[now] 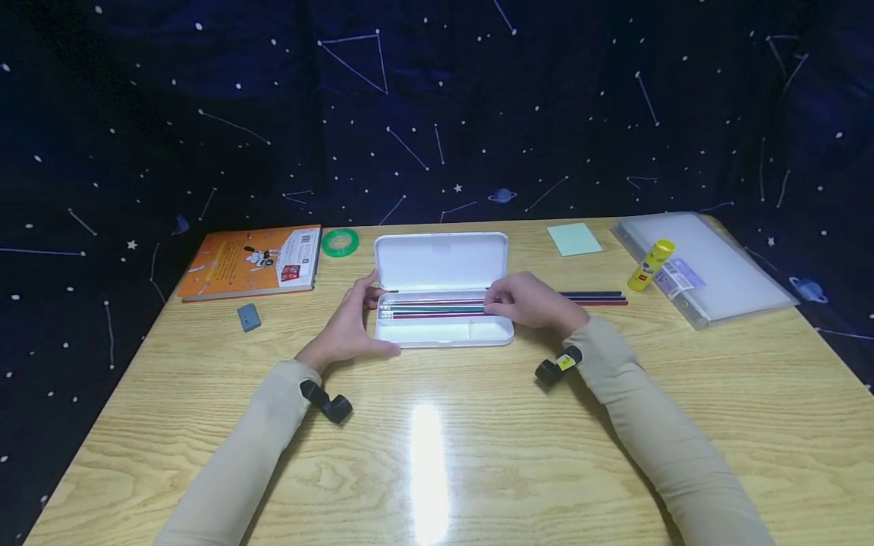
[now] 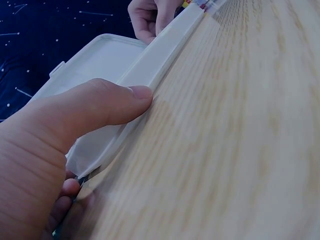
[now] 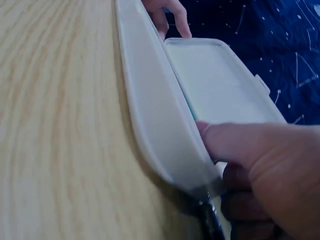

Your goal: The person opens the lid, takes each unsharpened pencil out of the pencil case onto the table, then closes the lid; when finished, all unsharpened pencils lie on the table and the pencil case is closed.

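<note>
Head view: between the hands sits an open pencil case (image 1: 423, 334). The left hand (image 1: 344, 330) grips its end, thumb in front, fingers behind; the right hand (image 1: 522, 299), closely curled, seems to pinch pencils (image 1: 437, 309) in the rear compartment. I'd brace the left, lowering each flat (neatly parallel). Loose pencils (image 1: 594, 293) lie right of the right hand; the raised lid (image 1: 440, 262) stands beyond.

a pencil case (image 1: 423, 331) lies on the table (image 1: 369, 462), left hand (image 1: 350, 324) at its left end, right hand (image 1: 531, 302) over its right, pencils (image 1: 437, 309) in its rear compartment. leftward, an eraser (image 1: 249, 317) lies before a book (image 1: 228, 258), tape (image 1: 328, 244) beside. rightward, more pencils (image 1: 594, 298) lie before sticky notes (image 1: 574, 239), then a glue stick (image 1: 651, 265) by the left edge of a folder (image 1: 730, 273).
</note>
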{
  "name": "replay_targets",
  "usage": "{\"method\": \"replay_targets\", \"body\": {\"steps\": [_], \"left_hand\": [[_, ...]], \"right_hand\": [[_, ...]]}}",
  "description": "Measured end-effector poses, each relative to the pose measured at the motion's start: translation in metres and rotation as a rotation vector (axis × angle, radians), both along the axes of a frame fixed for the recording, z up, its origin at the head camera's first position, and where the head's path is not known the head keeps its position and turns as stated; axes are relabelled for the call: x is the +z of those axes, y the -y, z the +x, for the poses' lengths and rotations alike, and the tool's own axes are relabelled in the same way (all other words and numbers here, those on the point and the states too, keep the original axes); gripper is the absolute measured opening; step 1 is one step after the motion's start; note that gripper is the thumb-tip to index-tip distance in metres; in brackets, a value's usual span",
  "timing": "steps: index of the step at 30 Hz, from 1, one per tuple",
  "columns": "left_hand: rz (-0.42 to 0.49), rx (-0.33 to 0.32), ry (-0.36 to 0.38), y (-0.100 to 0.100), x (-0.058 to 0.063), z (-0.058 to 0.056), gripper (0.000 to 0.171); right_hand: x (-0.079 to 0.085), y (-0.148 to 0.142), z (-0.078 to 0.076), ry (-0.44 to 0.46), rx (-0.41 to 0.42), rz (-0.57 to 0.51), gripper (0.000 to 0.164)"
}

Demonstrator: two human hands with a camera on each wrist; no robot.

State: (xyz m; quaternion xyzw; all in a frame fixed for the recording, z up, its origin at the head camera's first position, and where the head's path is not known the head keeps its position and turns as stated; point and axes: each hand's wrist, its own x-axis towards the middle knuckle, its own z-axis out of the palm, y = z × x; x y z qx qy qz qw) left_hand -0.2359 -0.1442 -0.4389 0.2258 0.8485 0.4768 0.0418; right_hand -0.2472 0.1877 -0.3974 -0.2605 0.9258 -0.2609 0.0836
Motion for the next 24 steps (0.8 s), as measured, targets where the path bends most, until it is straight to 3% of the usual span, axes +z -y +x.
{"method": "replay_targets", "body": {"steps": [4,9,16,24], "left_hand": [[-0.001,0.002,0.004,0.0,0.001,0.0,0.129],[-0.004,0.004,0.011,0.0,0.001,0.0,0.13],[-0.015,0.015,0.018,0.001,-0.002,-0.001,0.13],[-0.01,0.01,0.016,0.001,0.0,0.0,0.13]], "right_hand": [[-0.004,-0.006,0.001,0.011,-0.014,-0.107,0.009],[-0.006,-0.017,0.003,-0.046,-0.069,-0.174,0.009],[-0.013,-0.042,0.013,-0.15,-0.19,-0.179,0.006],[-0.022,-0.085,0.03,-0.301,-0.245,-0.186,0.004]]}}
